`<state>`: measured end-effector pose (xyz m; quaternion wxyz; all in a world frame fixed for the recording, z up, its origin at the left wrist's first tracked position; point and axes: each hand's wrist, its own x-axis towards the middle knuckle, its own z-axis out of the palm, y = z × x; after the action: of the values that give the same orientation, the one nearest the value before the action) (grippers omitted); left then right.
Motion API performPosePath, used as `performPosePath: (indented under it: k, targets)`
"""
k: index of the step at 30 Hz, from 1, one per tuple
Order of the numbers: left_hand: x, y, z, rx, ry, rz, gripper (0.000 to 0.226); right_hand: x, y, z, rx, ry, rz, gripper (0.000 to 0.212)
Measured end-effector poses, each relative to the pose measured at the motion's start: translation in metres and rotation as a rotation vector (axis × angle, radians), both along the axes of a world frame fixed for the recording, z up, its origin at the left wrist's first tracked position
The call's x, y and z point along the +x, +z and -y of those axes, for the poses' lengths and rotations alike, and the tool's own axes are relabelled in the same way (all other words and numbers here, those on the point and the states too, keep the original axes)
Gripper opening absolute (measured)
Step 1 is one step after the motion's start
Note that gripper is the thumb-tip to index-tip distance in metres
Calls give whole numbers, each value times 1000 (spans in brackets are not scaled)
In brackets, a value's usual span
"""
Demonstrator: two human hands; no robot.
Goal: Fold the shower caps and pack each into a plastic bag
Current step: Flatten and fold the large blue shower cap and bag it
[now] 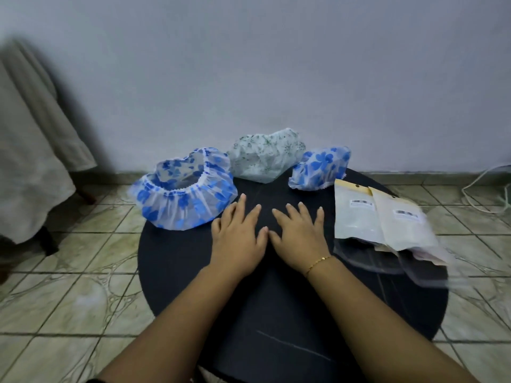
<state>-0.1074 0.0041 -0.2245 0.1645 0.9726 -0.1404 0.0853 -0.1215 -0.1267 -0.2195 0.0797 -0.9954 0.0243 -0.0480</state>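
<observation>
Three unfolded shower caps line the far edge of a round dark worktop point(193, 272): a large blue-flowered cap point(184, 190) at about ten o'clock, sitting with its gathered elastic opening upward and overhanging the rim; a pale green-sprigged cap point(266, 157) at twelve o'clock; and a smaller blue-flowered cap point(319, 168) at one o'clock. A loose stack of plastic bags point(384, 222), with cream header strips and small white labels, lies at three o'clock, its lower sheets spilling over the rim. The person's left hand point(237, 236) and right hand point(300, 236) rest palm-down side by side at the centre, fingers point(250, 217) straight and slightly spread, gripping nothing; a thin gold bracelet point(318, 262) circles the right wrist. The large blue cap lies just beyond the left fingertips, toward eleven o'clock from that hand, its wide side running roughly nine to three, so the left hand looks the nearer for a first pick; the right hand sits closer to the bags. No cap appears folded or bagged yet, which suggests the job is at its start. Around the worktop run pale patterned floor tiles point(83, 313), a plain wall point(249, 64) behind, draped cloth point(30, 150) at nine o'clock and a white cable point(481, 189) at two o'clock.
</observation>
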Motion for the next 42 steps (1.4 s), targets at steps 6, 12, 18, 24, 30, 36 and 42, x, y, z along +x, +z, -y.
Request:
performPosePath:
  k: [6, 12, 18, 24, 30, 36, 42]
  targets:
    - [22, 10, -58, -68, 159, 246, 53, 25, -7, -47, 89, 118, -22, 59]
    - [53, 9, -101, 4, 342, 253, 61, 40, -8, -65, 387, 128, -41, 58]
    - [44, 10, -104, -66, 218, 273, 47, 29, -1, -52, 905, -53, -25, 52]
    - [-2, 23, -87, -170, -11, 225, 45, 3, 6, -27, 1136, -207, -28, 52]
    - [-59, 25, -79, -330, -252, 210, 44, -39, 4, -1, 1204, -257, -75, 56]
    - [-74, 37, -82, -695, -199, 412, 27, -66, 5, 14, 1143, -317, -82, 56]
    - [-30, 59, -103, -933, 435, -224, 36, -73, 7, 7, 1104, -343, -78, 64]
